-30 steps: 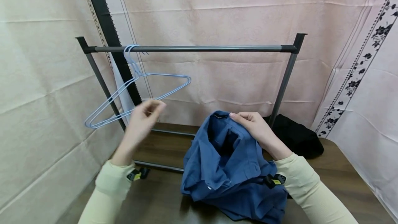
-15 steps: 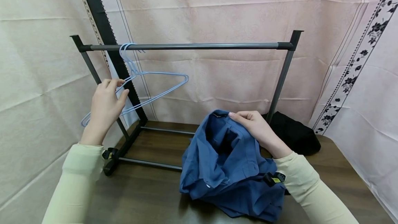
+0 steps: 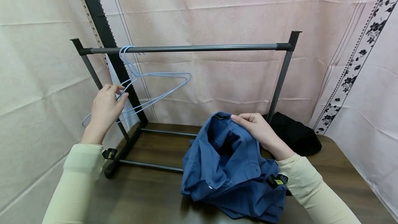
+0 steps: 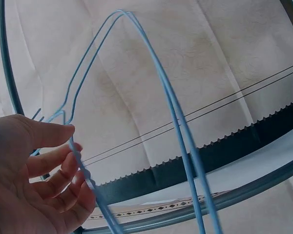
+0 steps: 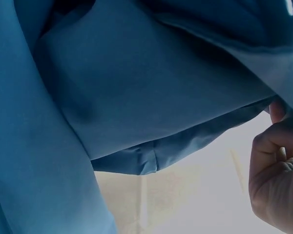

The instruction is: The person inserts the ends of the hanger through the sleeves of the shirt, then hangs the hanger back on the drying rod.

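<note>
Blue shirt (image 3: 230, 175) bunches over the tabletop (image 3: 149, 196), its upper edge pinched in the right hand (image 3: 261, 132); the left hand (image 3: 105, 104) has thumb and fingers curled round light-blue hangers (image 4: 104, 208) hooked over a dark bar (image 3: 205, 48).

Got left hand (image 4: 48, 189) at lower left, curled on blue wire hangers (image 4: 159, 71) looping to top; behind, see pale cloth (image 4: 200, 63), dark scallop-edged band (image 4: 222, 153); also dark tube (image 4: 249, 193) lower right.
</note>
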Motion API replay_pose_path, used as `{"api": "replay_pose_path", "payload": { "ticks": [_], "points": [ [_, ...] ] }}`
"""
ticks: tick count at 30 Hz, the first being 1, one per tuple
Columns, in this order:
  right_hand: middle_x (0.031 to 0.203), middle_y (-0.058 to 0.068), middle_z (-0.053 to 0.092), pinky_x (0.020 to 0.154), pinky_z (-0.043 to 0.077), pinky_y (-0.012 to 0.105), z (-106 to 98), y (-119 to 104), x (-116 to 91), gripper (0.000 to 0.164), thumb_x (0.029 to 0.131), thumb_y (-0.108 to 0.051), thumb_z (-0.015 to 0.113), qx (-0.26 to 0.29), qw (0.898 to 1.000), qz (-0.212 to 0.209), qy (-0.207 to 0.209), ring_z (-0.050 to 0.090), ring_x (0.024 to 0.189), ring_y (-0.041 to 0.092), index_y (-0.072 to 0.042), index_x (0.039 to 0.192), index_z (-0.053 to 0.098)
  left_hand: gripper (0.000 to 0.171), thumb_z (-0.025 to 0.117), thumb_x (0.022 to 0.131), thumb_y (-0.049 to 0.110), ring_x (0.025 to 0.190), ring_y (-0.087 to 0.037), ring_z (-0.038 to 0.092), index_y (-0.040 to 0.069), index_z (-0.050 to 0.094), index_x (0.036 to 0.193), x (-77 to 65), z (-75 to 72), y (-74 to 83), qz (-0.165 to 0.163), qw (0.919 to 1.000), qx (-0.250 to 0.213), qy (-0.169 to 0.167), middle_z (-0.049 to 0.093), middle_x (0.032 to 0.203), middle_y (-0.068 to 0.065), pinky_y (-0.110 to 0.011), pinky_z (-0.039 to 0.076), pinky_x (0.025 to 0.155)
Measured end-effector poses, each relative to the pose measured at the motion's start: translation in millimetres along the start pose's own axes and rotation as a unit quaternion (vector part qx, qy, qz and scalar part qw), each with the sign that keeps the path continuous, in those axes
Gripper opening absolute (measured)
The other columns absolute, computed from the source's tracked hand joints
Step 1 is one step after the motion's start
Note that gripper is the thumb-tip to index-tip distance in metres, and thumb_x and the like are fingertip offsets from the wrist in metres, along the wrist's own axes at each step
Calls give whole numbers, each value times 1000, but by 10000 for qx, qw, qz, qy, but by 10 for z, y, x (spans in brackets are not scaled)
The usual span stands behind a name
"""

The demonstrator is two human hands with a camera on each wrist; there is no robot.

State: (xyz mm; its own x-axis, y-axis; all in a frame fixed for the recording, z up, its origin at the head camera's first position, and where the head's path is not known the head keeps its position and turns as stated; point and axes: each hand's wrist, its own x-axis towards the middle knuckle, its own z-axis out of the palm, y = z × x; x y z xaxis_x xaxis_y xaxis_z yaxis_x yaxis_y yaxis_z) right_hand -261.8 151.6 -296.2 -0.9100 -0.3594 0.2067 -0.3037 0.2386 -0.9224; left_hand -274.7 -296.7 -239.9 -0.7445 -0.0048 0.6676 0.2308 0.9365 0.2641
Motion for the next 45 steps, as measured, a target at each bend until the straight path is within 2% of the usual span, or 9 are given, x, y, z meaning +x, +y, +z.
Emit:
{"api": "replay_pose_path", "payload": {
  "ticks": [5,11,16,21,28,34,38,43,45],
  "points": [
    [60,5,55,50,43,27,24,-158,-78,37,94,-35,55,39,10000,-28,-29,53,55,17,-2,89,71,40,45,98,34,68,-30,54,-1,62,108,-20,80,-11,143,9999,-48,-55,59,99,-18,-46,41,57],
    [57,3,52,50,43,26,24,-182,-105,37,95,-34,54,21,10000,10,9,53,54,16,-1,90,70,34,45,99,34,38,-15,36,5,64,102,-41,183,2,455,9975,-44,543,60,67,-8,-35,28,40],
    [59,4,54,52,44,26,14,-153,-111,37,95,-34,54,38,10000,38,-4,55,56,17,-2,92,71,30,51,97,31,36,-6,25,6,67,99,-9,202,40,704,9901,-183,1200,56,61,-5,-34,25,39],
    [59,4,56,52,45,27,11,-135,-118,38,94,-36,54,54,9999,97,59,55,56,17,-2,92,71,28,52,96,28,39,-9,32,5,68,96,15,160,92,886,9835,-304,1547,63,69,-9,-34,30,43],
    [57,3,52,53,45,27,35,-59,-92,40,96,-36,52,126,9999,59,55,55,56,17,-1,90,69,27,51,97,24,42,-19,38,3,67,99,-108,45,177,1141,9797,-424,1590,62,67,-10,-34,33,47],
    [53,2,43,49,43,28,-13,179,-16,45,94,-44,49,203,9993,81,293,51,51,17,-5,78,64,21,56,95,20,40,-13,31,5,68,102,-299,-70,294,1547,9746,-429,1561,50,55,-1,-28,26,42],
    [51,2,41,48,44,30,-39,230,-19,51,92,-51,47,331,9981,177,485,50,48,18,-7,69,55,14,61,91,13,42,-10,30,6,70,100,-407,-148,363,1810,9681,-616,1620,45,53,4,-23,24,44],
    [53,3,45,49,46,31,-67,215,-31,52,93,-52,45,426,9975,104,563,54,51,19,-6,73,56,12,64,88,7,43,-4,28,8,71,97,-509,-247,431,2170,9585,-998,1559,42,54,9,-20,25,45],
    [54,3,45,48,45,30,-85,198,-29,51,94,-51,44,410,9976,56,562,52,51,18,-5,74,56,12,63,88,7,43,-2,28,8,71,97,-552,-289,462,2325,9565,-1071,1399,41,54,10,-19,25,45]
  ]
}}
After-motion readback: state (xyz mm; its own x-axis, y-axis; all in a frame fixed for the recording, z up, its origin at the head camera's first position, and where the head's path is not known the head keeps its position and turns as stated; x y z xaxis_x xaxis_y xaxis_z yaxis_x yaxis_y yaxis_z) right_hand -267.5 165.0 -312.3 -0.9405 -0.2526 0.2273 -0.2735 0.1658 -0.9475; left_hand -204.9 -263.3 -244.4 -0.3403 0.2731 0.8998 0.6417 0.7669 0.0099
